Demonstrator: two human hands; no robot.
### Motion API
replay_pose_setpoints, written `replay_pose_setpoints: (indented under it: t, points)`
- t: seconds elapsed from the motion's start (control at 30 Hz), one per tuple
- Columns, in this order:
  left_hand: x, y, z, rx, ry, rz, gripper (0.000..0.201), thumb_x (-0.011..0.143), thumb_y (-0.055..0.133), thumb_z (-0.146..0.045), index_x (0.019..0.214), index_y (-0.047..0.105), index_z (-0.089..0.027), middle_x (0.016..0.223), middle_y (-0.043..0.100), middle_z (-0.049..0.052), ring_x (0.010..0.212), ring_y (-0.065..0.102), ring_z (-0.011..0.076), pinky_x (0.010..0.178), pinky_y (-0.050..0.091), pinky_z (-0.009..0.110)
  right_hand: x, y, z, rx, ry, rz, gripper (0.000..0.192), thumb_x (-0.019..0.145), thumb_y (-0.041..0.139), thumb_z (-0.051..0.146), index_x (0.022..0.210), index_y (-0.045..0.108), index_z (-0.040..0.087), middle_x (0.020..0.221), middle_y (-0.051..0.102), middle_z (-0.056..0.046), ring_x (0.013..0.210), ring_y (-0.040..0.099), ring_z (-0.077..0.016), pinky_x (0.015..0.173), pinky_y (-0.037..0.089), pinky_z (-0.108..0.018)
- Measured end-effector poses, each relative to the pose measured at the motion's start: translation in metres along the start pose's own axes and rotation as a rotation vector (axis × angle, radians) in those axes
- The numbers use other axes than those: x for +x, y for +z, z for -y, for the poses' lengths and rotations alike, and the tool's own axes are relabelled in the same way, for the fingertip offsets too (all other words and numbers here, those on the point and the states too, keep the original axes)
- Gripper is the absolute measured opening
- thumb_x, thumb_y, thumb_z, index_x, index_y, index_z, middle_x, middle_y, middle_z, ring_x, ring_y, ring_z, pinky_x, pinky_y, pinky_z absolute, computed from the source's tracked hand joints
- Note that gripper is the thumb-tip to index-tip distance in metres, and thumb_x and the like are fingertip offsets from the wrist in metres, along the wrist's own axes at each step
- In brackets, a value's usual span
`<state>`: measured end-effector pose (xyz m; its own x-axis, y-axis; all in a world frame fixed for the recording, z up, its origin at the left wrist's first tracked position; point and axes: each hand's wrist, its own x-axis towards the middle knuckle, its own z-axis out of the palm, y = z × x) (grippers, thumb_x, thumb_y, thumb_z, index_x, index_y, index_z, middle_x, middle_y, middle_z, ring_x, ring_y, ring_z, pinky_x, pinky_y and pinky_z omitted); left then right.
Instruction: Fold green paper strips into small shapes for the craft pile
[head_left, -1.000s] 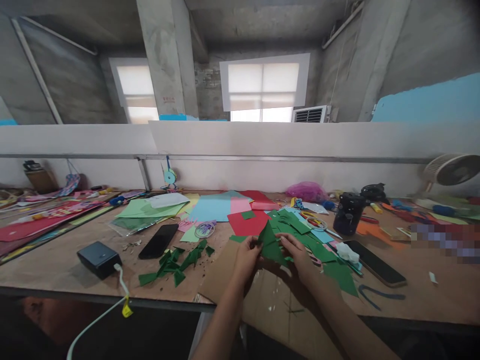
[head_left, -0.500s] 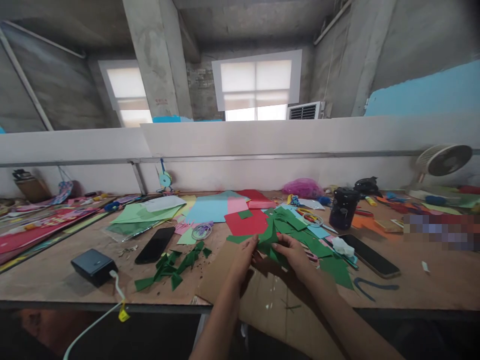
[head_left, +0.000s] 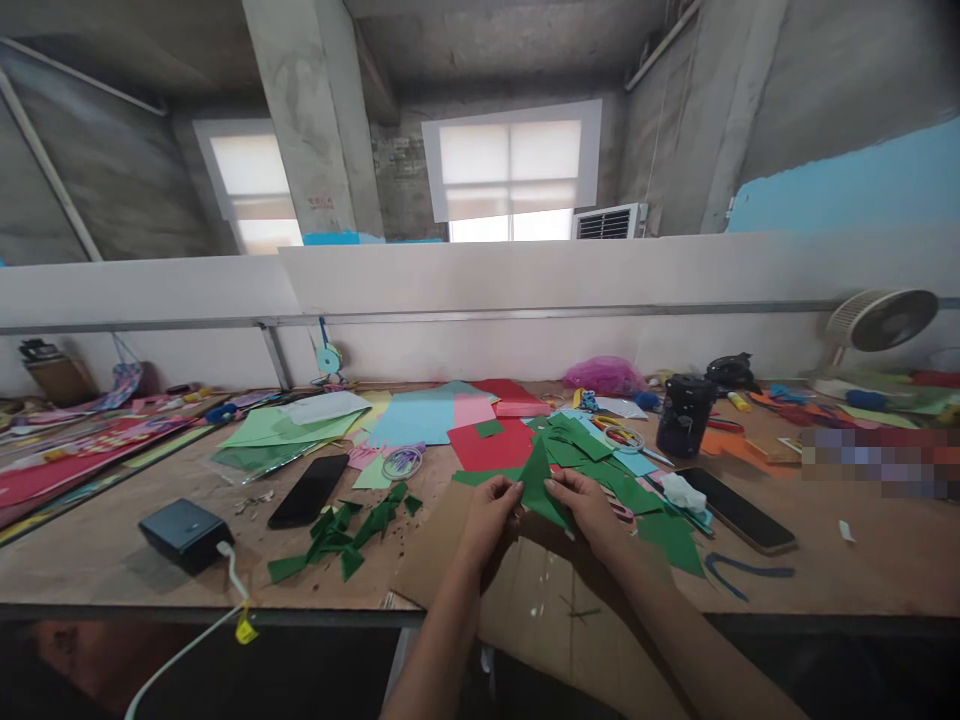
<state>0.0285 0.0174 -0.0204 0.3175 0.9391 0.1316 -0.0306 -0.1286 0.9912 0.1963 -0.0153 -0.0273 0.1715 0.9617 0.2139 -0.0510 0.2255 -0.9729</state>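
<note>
A piece of green paper (head_left: 538,488), with a pointed top, is held up between my two hands. My left hand (head_left: 491,508) pinches its left edge, and my right hand (head_left: 583,503) pinches its right side. Behind and to the right lie loose green paper pieces (head_left: 574,440), with a sheet of red paper (head_left: 489,447) beside them. Small folded green paper shapes (head_left: 334,535) lie in a heap left of my hands. Beneath my forearms is a brown cardboard sheet (head_left: 431,548), partly hidden by my arms.
A black phone (head_left: 309,490) and a dark box with a white cable (head_left: 186,533) sit to the left. On the right are a black cup (head_left: 685,415), another phone (head_left: 739,508), a crumpled white tissue (head_left: 684,490) and a dark strip (head_left: 750,570). A fan (head_left: 885,320) stands far right.
The green paper, spread and bent before, now stands as a pointed, triangle-like shape between my fingers. Both hands stay in nearly the same place.
</note>
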Motion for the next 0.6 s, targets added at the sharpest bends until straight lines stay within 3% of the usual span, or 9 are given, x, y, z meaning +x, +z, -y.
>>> replay_pose_setpoints:
  t: [0.2, 0.33, 0.4, 0.5, 0.6]
  points:
    - [-0.003, -0.001, -0.001, 0.064, -0.030, 0.070, 0.038, 0.070, 0.064, -0.053, 0.062, 0.049, -0.019, 0.049, 0.052, -0.003, 0.041, 0.045, 0.0092, 0.043, 0.032, 0.021, -0.001, -0.003, 0.005, -0.059, -0.024, -0.037, 0.036, 0.067, 0.074, 0.053, 0.071, 0.064, 0.018, 0.062, 0.052, 0.003, 0.057, 0.044, -0.0124, 0.053, 0.035, -0.024]
    - [-0.004, -0.004, -0.005, -0.052, -0.066, -0.018, 0.040, 0.070, 0.064, -0.054, 0.062, 0.046, -0.019, 0.048, 0.047, -0.006, 0.036, 0.035, 0.0054, 0.038, 0.022, 0.020, -0.005, -0.002, 0.012, -0.009, -0.045, -0.037, 0.042, 0.079, 0.064, 0.048, 0.113, 0.066, 0.023, 0.078, 0.061, -0.001, 0.068, 0.054, -0.0162, 0.055, 0.042, -0.024]
    - [-0.004, -0.005, -0.006, -0.107, -0.092, -0.055, 0.041, 0.069, 0.064, -0.055, 0.061, 0.046, -0.019, 0.047, 0.045, -0.006, 0.034, 0.032, 0.0045, 0.037, 0.018, 0.019, -0.007, 0.000, 0.014, 0.009, -0.063, 0.022, 0.047, 0.077, 0.065, 0.039, 0.122, 0.062, 0.028, 0.092, 0.065, -0.003, 0.083, 0.059, -0.0196, 0.063, 0.049, -0.027]
    - [-0.004, -0.006, -0.006, -0.147, -0.104, -0.069, 0.042, 0.069, 0.065, -0.055, 0.060, 0.047, -0.019, 0.046, 0.045, -0.006, 0.034, 0.031, 0.0041, 0.036, 0.016, 0.019, -0.011, 0.004, 0.019, -0.071, -0.121, 0.105, 0.046, 0.071, 0.065, 0.025, 0.116, 0.067, 0.029, 0.111, 0.066, -0.004, 0.102, 0.059, -0.0245, 0.078, 0.052, -0.033]
    - [-0.003, -0.006, -0.004, -0.164, -0.100, -0.040, 0.041, 0.068, 0.067, -0.054, 0.061, 0.049, -0.018, 0.047, 0.047, -0.005, 0.034, 0.033, 0.0045, 0.037, 0.018, 0.019, -0.015, 0.008, 0.025, -0.232, -0.191, 0.121, 0.035, 0.070, 0.066, 0.022, 0.104, 0.072, 0.026, 0.111, 0.070, -0.004, 0.107, 0.060, -0.0267, 0.091, 0.048, -0.039]
